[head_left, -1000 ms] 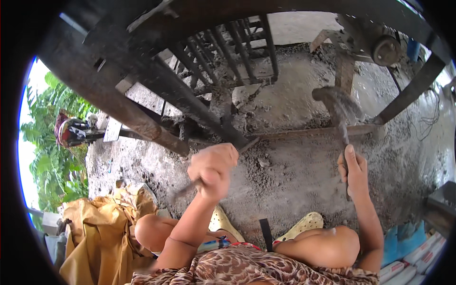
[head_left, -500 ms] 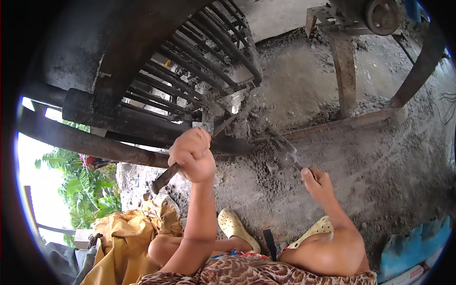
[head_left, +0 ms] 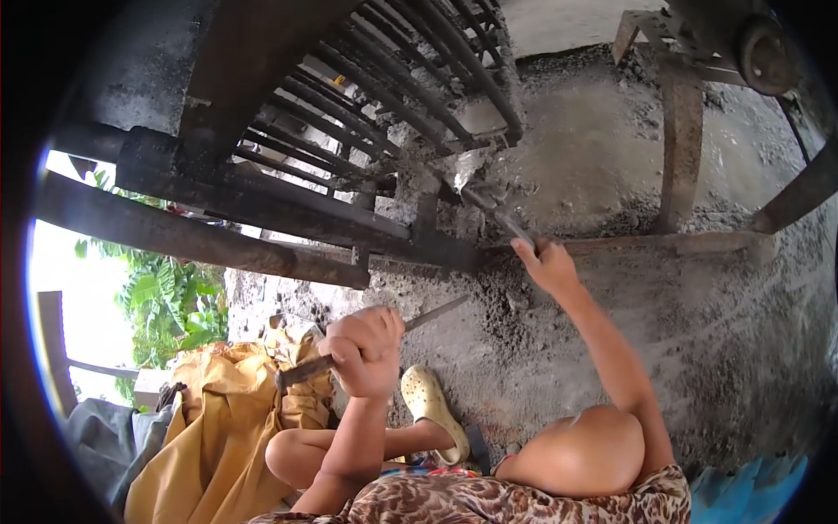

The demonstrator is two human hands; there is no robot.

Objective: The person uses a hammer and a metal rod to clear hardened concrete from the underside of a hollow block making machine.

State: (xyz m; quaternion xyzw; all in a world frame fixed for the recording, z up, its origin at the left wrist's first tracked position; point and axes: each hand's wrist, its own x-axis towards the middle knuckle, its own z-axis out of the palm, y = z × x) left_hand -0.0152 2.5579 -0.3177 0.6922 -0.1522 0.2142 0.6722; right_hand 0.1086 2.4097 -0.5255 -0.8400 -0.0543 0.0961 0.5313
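My left hand (head_left: 365, 348) is closed around a narrow metal bar (head_left: 436, 312), whose pointed end is clear of the machine and whose thick dark end sticks out below the fist. My right hand (head_left: 548, 265) grips a flat-bladed tool like a small trowel (head_left: 497, 210). Its blade reaches into grey, wet-looking muck caked at the lower corner of a grate of dark metal bars (head_left: 384, 87). The blade's tip is partly lost in the muck, so its exact shape is hard to tell.
A dark metal pipe (head_left: 209, 236) runs across the left, below the grate. At the upper right stands a rusty metal leg (head_left: 683, 148) on a low rail (head_left: 628, 247). Crumbled muck (head_left: 515, 319) lies on the floor. Tan cloth (head_left: 218, 410) is at the lower left, near my clog (head_left: 428, 410).
My left hand has drawn the metal bar back from the grate, down toward me. My right hand has moved up, bringing the trowel-like tool to the muck at the grate's corner. The view has shifted slightly.
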